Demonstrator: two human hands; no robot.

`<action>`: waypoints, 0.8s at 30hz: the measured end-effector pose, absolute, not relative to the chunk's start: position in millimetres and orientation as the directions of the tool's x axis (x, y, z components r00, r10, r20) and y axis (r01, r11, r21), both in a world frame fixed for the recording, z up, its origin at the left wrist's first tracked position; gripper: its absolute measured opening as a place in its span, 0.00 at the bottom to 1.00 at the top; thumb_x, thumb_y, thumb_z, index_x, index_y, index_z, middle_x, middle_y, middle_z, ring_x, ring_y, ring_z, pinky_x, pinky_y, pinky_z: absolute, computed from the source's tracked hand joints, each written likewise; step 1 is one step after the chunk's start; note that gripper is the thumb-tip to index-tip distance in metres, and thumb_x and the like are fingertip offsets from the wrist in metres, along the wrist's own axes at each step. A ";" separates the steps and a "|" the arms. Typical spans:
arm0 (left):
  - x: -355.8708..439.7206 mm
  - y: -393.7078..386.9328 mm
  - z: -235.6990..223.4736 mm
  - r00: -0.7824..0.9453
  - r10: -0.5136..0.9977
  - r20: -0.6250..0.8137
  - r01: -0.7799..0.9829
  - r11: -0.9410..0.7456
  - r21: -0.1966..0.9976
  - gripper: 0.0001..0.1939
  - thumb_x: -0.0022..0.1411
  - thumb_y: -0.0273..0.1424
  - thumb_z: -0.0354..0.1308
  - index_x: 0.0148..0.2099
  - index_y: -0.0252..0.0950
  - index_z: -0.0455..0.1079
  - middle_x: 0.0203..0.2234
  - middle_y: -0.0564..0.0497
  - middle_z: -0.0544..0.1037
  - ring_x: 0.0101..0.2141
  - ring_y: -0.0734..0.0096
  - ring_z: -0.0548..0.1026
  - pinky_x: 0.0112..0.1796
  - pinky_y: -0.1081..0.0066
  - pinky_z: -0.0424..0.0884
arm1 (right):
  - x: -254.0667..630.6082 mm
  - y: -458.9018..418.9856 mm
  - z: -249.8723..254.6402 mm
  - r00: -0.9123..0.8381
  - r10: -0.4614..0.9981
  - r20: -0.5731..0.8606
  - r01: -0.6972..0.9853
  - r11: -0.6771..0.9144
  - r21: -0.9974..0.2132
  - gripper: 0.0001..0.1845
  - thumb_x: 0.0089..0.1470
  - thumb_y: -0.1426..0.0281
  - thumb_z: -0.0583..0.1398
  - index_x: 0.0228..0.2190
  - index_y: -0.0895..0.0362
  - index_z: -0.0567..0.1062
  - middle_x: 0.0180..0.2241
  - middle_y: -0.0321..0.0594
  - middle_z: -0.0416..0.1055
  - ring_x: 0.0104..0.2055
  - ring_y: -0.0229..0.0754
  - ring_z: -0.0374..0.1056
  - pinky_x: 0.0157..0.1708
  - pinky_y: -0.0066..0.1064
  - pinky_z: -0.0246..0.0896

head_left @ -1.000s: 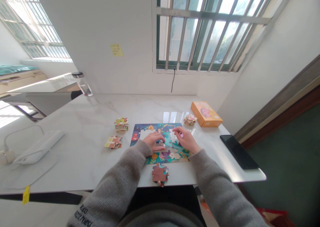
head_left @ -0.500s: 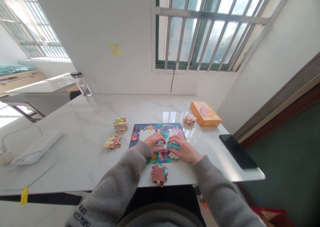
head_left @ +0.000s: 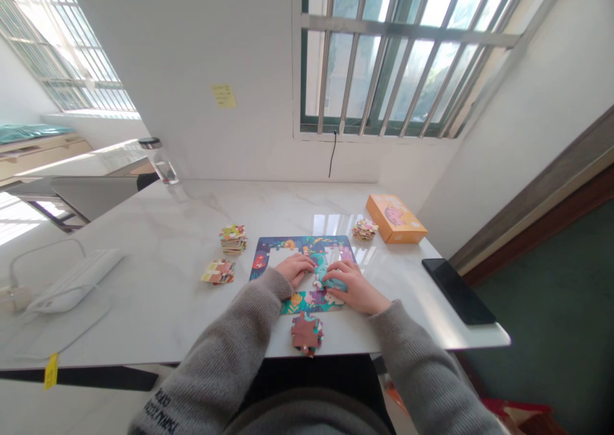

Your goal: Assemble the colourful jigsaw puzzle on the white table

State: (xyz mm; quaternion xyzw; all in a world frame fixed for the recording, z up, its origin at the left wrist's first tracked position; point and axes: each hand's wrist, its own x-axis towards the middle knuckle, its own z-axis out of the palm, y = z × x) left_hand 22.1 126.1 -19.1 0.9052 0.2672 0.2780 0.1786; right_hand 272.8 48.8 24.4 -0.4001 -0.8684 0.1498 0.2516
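Observation:
A colourful jigsaw puzzle (head_left: pixel 296 242) lies flat on the white table, its dark blue border joined around pale gaps. My left hand (head_left: pixel 296 270) rests over its middle, fingers stretched out and tips near the central teal pieces (head_left: pixel 318 261). From the right, my right hand (head_left: pixel 355 286) arches over the puzzle. Its fingertips and thumb sit on either side of a teal puzzle piece (head_left: pixel 338 284), partly hidden by the fingers. Just below the puzzle, near the table edge, is a small pile of brown-backed puzzle pieces (head_left: pixel 307 334).
Left of the puzzle are a stack of pieces (head_left: pixel 233 240) and a low pile (head_left: pixel 219 272). Another stack (head_left: pixel 364 229) stands beside an orange box (head_left: pixel 396 219). A black phone (head_left: pixel 458 291) lies at the right edge. A bottle (head_left: pixel 163 163) and white power strip (head_left: pixel 77 281) are at left.
My left hand's thumb and fingers have come off the central teal pieces, and the hand now lies flatter, slightly to the left. My right hand stays almost where it was.

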 end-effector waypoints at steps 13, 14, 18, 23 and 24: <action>24.3 123.1 -20.2 0.705 0.577 0.411 0.401 -0.803 0.440 0.14 0.60 0.20 0.54 0.41 0.38 0.77 0.44 0.46 0.79 0.47 0.61 0.74 0.54 0.58 0.70 | 270.7 46.4 23.8 -0.557 0.776 0.297 0.643 0.629 -0.437 0.12 0.58 0.69 0.64 0.44 0.46 0.78 0.51 0.41 0.72 0.54 0.51 0.63 0.57 0.51 0.55; 24.4 122.7 -19.7 0.707 0.577 0.408 0.406 -0.804 0.434 0.14 0.60 0.20 0.54 0.42 0.39 0.77 0.44 0.46 0.79 0.47 0.61 0.74 0.53 0.58 0.70 | 270.7 46.5 23.7 -0.557 0.775 0.299 0.643 0.630 -0.436 0.12 0.59 0.70 0.64 0.44 0.46 0.78 0.51 0.41 0.72 0.54 0.50 0.63 0.56 0.50 0.56; 23.5 120.7 -16.8 0.720 0.571 0.394 0.429 -0.813 0.395 0.11 0.61 0.24 0.57 0.42 0.39 0.78 0.44 0.45 0.78 0.47 0.59 0.73 0.53 0.57 0.70 | 270.9 46.7 25.0 -0.564 0.766 0.308 0.633 0.641 -0.435 0.11 0.60 0.70 0.63 0.45 0.47 0.78 0.48 0.41 0.74 0.52 0.49 0.65 0.55 0.48 0.57; 24.7 114.2 -9.4 0.729 0.547 0.413 0.414 -0.831 0.371 0.11 0.63 0.29 0.55 0.42 0.40 0.79 0.45 0.46 0.79 0.47 0.59 0.73 0.52 0.57 0.70 | 275.2 46.1 24.9 -0.522 0.755 0.398 0.602 0.656 -0.455 0.12 0.62 0.75 0.58 0.43 0.51 0.79 0.45 0.41 0.77 0.50 0.47 0.67 0.54 0.46 0.59; 25.7 112.1 -7.2 0.728 0.535 0.429 0.394 -0.838 0.377 0.11 0.63 0.29 0.55 0.42 0.40 0.79 0.45 0.46 0.79 0.48 0.59 0.73 0.53 0.56 0.70 | 276.7 45.4 24.2 -0.503 0.753 0.424 0.594 0.658 -0.464 0.14 0.61 0.78 0.56 0.42 0.51 0.79 0.44 0.41 0.77 0.50 0.47 0.67 0.53 0.46 0.59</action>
